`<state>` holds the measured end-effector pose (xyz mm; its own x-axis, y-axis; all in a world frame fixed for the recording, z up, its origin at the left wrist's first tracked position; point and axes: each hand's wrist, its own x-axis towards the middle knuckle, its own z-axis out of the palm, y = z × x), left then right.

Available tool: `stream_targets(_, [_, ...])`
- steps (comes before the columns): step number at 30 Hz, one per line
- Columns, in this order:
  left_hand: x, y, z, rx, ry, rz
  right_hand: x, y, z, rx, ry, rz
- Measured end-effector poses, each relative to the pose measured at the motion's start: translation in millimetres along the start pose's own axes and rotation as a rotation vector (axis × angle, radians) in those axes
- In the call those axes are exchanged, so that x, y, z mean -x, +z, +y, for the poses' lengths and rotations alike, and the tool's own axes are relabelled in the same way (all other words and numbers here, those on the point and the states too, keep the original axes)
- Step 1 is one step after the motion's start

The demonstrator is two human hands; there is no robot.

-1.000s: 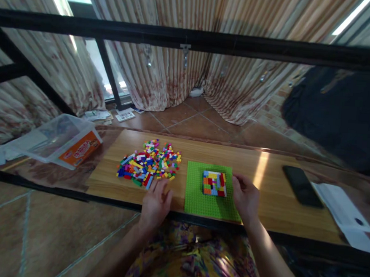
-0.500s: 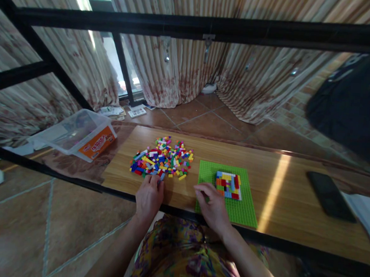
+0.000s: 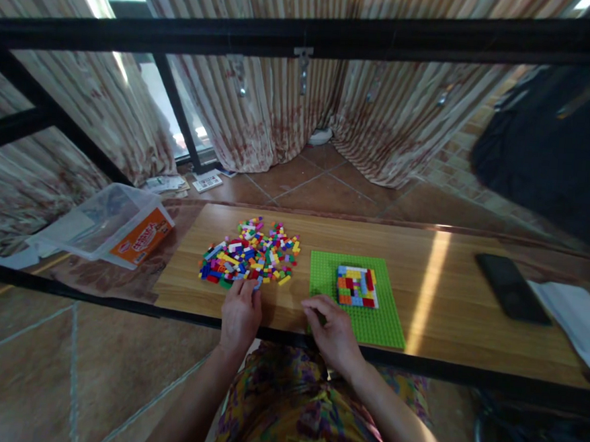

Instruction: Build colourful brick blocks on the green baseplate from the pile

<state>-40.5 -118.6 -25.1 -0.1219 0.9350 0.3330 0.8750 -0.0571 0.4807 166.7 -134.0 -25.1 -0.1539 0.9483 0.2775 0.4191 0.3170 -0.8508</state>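
Observation:
My left hand (image 3: 241, 313) is at the near edge of a pile of loose toy bricks (image 3: 244, 261) in many colours. Its fingers are bent down and closed around a small light blue brick (image 3: 257, 283) that peeks out by the fingertips, partly hidden. My right hand (image 3: 335, 325) hovers over the near left corner of a green baseplate (image 3: 389, 322). The fingers are loosely curled, with a gap between thumb and forefinger and nothing visible between them. Beyond that hand, a square build of coloured bricks (image 3: 356, 287) with a white edge sits on the baseplate.
A wooden tabletop (image 3: 263, 313) carries everything. On the left stands a clear plastic box (image 3: 108, 218) with an orange label. A black phone (image 3: 512, 288) and white paper (image 3: 566, 317) lie on the right. A black metal bar (image 3: 388, 39) crosses above the table.
The view has shifted slightly, so the table's things appear further left. My left hand has moved a little rightward relative to the brick pile; my right hand stays by the baseplate.

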Motion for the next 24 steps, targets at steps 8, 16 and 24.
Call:
stream_targets(8, [7.9, -7.5, 40.6, 0.56, 0.011, -0.282, 2.2, -4.7, -10.6, 0.09, -0.093, -0.03])
stream_targets(16, [1.3, 2.3, 62.6, 0.933, -0.21, -0.57, 7.6, -30.8, -8.6, 0.212, -0.143, -0.098])
stream_targets(24, [-11.3, 33.0, 83.7, 0.986, -0.195, -0.63, 21.8, -59.7, 5.2, 0.308, 0.041, 0.175])
